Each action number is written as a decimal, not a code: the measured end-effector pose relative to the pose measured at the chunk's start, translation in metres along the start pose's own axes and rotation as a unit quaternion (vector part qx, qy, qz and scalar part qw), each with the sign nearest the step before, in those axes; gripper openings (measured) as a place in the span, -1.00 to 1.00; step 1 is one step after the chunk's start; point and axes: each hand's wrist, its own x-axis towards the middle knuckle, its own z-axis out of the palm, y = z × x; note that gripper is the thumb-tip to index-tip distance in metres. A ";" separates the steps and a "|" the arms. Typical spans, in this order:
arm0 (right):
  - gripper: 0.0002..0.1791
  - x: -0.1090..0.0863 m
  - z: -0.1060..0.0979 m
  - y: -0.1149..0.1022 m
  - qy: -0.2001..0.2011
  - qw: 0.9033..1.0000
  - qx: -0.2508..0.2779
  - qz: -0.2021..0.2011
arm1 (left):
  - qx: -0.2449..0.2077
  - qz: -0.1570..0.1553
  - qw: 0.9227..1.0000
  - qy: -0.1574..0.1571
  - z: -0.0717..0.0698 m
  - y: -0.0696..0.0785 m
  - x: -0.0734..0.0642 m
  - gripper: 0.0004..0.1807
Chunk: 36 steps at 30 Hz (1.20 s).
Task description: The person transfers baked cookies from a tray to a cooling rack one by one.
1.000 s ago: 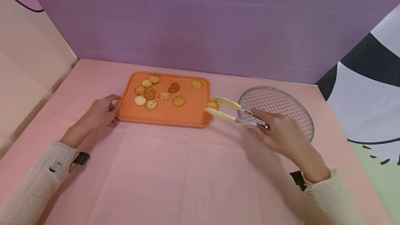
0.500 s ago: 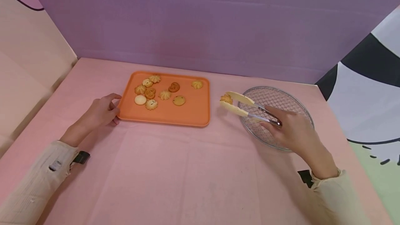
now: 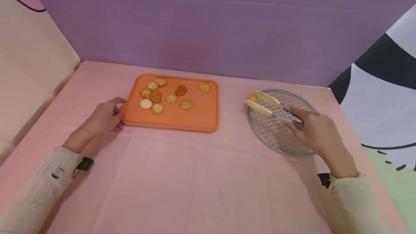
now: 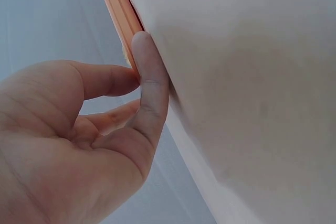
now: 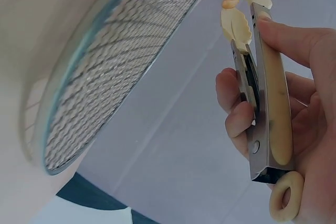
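One ridged cookie (image 3: pixel 252 98), pinched by tongs (image 3: pixel 267 98) at the ten o'clock rim of a wire mesh disc (image 3: pixel 279 136); half a second earlier, outside that rim, toward nine. Tongs gripped in the right hand (image 3: pixel 320 129); end ring (image 5: pixel 275 208) shown only by the right wrist view. Orange tray (image 3: pixel 182 118), nine o'clock of disc, unmoved, bearing ten more cookies (image 3: pixel 171 99). Left hand (image 3: pixel 105 116), tray's nine o'clock, pinching its edge, contact clearest in the left wrist view.

On the table (image 3: pixel 195 176): left, a tray (image 3: pixel 201 116) with cookies (image 3: pixel 156 97) on it; right, a mesh rack (image 3: pixel 273 133), below tongs (image 3: pixel 262 109) holding another cookie (image 3: pixel 251 98).
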 end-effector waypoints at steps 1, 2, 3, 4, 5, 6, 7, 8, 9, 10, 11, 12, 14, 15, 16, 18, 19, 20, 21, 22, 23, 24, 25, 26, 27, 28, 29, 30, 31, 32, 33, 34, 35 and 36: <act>-0.44 0.000 0.000 0.002 -0.003 1.000 -0.001 0.003 | -0.001 -0.001 1.000 0.000 0.000 0.000 0.000 -0.44; -0.43 0.000 0.001 0.004 -0.007 1.000 0.000 0.007 | -0.001 -0.002 1.000 0.000 0.000 0.000 0.000 -0.44; -0.43 0.000 0.001 0.006 -0.012 1.000 0.000 0.012 | -0.002 -0.002 1.000 0.000 0.000 0.000 0.000 -0.44; -0.43 -0.001 0.001 0.008 -0.017 1.000 0.001 0.017 | -0.003 -0.003 1.000 0.000 0.000 0.000 0.000 -0.44; -0.42 -0.001 0.001 0.011 -0.021 1.000 0.002 0.022 | -0.004 -0.003 1.000 0.001 0.000 0.000 0.000 -0.44; -0.42 -0.001 0.002 0.013 -0.023 0.999 0.002 0.026 | -0.005 -0.004 1.000 0.001 0.001 0.001 0.000 -0.44; -0.42 -0.001 0.002 0.016 -0.023 0.999 0.002 0.030 | -0.005 -0.002 1.000 0.002 0.001 0.000 0.000 -0.44; -0.42 -0.001 0.003 0.018 -0.024 0.999 -0.001 0.035 | -0.005 0.000 1.000 0.003 0.001 0.000 0.000 -0.44; -0.42 -0.002 0.004 0.021 -0.023 0.999 -0.005 0.040 | -0.006 0.002 1.000 0.003 0.001 0.000 0.000 -0.44; -0.42 -0.002 0.005 0.024 -0.022 0.999 -0.008 0.044 | -0.007 0.005 1.000 0.004 0.002 0.000 0.000 -0.44; -0.41 -0.003 0.006 0.026 -0.023 0.999 -0.011 0.048 | -0.006 0.006 1.000 0.004 0.002 0.000 0.000 -0.44; -0.41 -0.003 0.007 0.029 -0.023 0.998 -0.015 0.050 | -0.005 0.008 1.000 0.005 0.002 0.000 0.000 -0.44; -0.42 -0.003 0.009 0.033 -0.025 0.998 -0.021 0.055 | -0.004 0.008 1.000 0.006 0.002 0.000 0.000 -0.44; -0.43 -0.004 0.011 0.034 -0.026 0.998 -0.021 0.057 | -0.003 0.007 1.000 0.006 0.002 -0.001 0.001 -0.44; -0.44 -0.004 0.012 0.036 -0.027 0.998 -0.021 0.058 | -0.001 0.007 1.000 0.007 0.002 0.000 0.000 -0.44; -0.46 -0.004 0.014 0.038 -0.028 0.997 -0.020 0.062 | 0.002 0.006 1.000 0.007 0.002 0.000 0.000 -0.44; -0.46 -0.005 0.015 0.039 -0.028 0.997 -0.019 0.064 | 0.003 0.005 1.000 0.007 0.002 -0.001 0.000 -0.44; -0.46 -0.005 0.016 0.040 -0.030 0.997 -0.018 0.069 | 0.004 0.005 1.000 0.007 0.001 0.000 -0.001 -0.44; -0.46 -0.005 0.017 0.040 -0.032 0.997 -0.016 0.072 | 0.003 0.004 1.000 0.006 0.001 0.000 -0.001 -0.44; -0.45 -0.005 0.018 0.041 -0.035 0.996 -0.015 0.076 | 0.003 0.003 1.000 0.005 0.001 0.000 -0.001 -0.44; -0.44 -0.005 0.018 0.042 -0.038 0.996 -0.013 0.080 | 0.002 0.002 1.000 0.004 0.001 0.000 -0.001 -0.44; -0.44 -0.006 0.019 0.042 -0.039 0.996 -0.011 0.082 | 0.001 0.001 1.000 0.003 0.001 0.000 -0.001 -0.44; -0.43 -0.006 0.020 0.043 -0.041 0.996 -0.008 0.085 | 0.001 0.000 1.000 0.002 0.001 0.000 -0.001 -0.44; -0.42 -0.006 0.021 0.043 -0.043 0.995 -0.006 0.088 | -0.001 -0.001 1.000 0.002 0.001 0.000 -0.001 -0.44; -0.42 -0.006 0.021 0.043 -0.044 0.995 -0.004 0.090 | -0.002 -0.001 1.000 0.002 0.000 0.001 -0.002 -0.44; -0.42 -0.006 0.022 0.044 -0.045 0.995 -0.002 0.092 | -0.002 -0.001 1.000 0.002 0.000 0.001 -0.002 -0.44; -0.41 -0.006 0.022 0.044 -0.046 0.994 -0.001 0.094 | -0.003 -0.001 1.000 0.001 0.000 0.001 -0.002 -0.44; -0.41 -0.006 0.022 0.045 -0.047 0.994 0.000 0.097 | -0.004 0.000 1.000 0.001 0.000 0.001 -0.002 -0.44; -0.41 -0.006 0.022 0.045 -0.049 0.994 0.001 0.098 | -0.004 0.000 1.000 0.001 0.000 0.001 -0.002 -0.45; -0.41 -0.006 0.022 0.045 -0.049 0.994 0.001 0.099 | -0.005 0.001 1.000 0.001 0.000 0.001 -0.001 -0.45; -0.40 -0.005 0.023 0.045 -0.049 0.994 0.001 0.099 | -0.004 0.002 1.000 0.001 0.000 0.001 -0.001 -0.45; -0.40 -0.005 0.023 0.046 -0.050 0.994 0.002 0.099 | -0.004 0.003 1.000 0.002 0.000 0.001 -0.001 -0.45; -0.41 -0.005 0.023 0.046 -0.048 0.994 0.003 0.098 | -0.004 0.003 1.000 0.002 0.000 0.001 -0.001 -0.45; -0.41 -0.005 0.023 0.046 -0.047 0.994 0.004 0.097 | -0.004 0.003 1.000 0.002 0.000 0.001 -0.001 -0.45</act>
